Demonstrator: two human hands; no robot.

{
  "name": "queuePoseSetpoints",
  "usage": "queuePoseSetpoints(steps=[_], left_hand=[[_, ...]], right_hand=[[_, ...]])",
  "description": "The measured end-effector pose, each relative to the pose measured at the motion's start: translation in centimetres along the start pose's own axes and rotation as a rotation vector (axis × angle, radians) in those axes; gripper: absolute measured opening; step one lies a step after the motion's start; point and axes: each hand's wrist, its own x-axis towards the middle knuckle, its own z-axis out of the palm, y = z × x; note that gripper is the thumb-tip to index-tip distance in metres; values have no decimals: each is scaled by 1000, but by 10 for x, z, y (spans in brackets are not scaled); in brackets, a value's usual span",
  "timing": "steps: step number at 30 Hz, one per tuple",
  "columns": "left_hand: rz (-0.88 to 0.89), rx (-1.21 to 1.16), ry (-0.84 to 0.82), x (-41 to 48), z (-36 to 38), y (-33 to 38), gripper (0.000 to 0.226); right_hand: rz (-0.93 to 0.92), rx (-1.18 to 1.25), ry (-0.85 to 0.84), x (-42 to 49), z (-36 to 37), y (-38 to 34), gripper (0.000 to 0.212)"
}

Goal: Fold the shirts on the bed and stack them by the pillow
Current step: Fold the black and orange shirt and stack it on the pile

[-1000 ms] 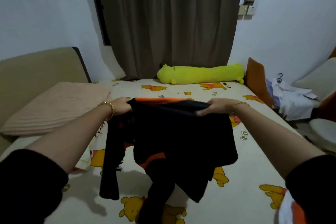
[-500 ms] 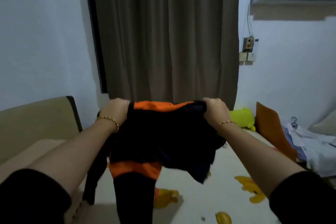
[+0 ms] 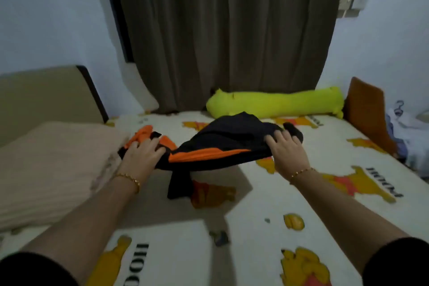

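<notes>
A black shirt with orange panels (image 3: 222, 141) is stretched out flat just above the cartoon-print bed sheet (image 3: 255, 197), casting a shadow on it. One black sleeve hangs down from its underside to the sheet. My left hand (image 3: 141, 155) grips the shirt's left end, where orange fabric bunches next to the beige pillow (image 3: 46, 165). My right hand (image 3: 287, 153) grips its right edge, fingers lying over the black cloth.
A yellow bolster (image 3: 274, 102) lies along the far edge below the brown curtain (image 3: 220, 30). An orange cushion (image 3: 364, 109) stands at the right edge, with a pile of light clothes (image 3: 406, 127) beyond it. A tan headboard (image 3: 46, 95) rises behind the pillow.
I raised the shirt high in front of the curtain, then swung it down and forward. It now spreads low over the bed, closer to the pillow.
</notes>
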Motion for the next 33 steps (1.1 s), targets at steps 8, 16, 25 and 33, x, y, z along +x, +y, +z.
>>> queuePoseSetpoints(steps=[8,16,25,33], left_hand=[[-9,-248,-613,-255,108,178,66],[-176,-168,-701,-285,94,192,45],[-223,-241,-636,-335,28,182,61],[-203,-227,-854,-452,-64,223,53]], right_hand=[[164,6,-787,-278,150,-76,39],[95,-157,-701,-299,162,-57,23],[128,-95,-589,-356,100,-31,28],[10,-62,-748,-471,35,-61,11]])
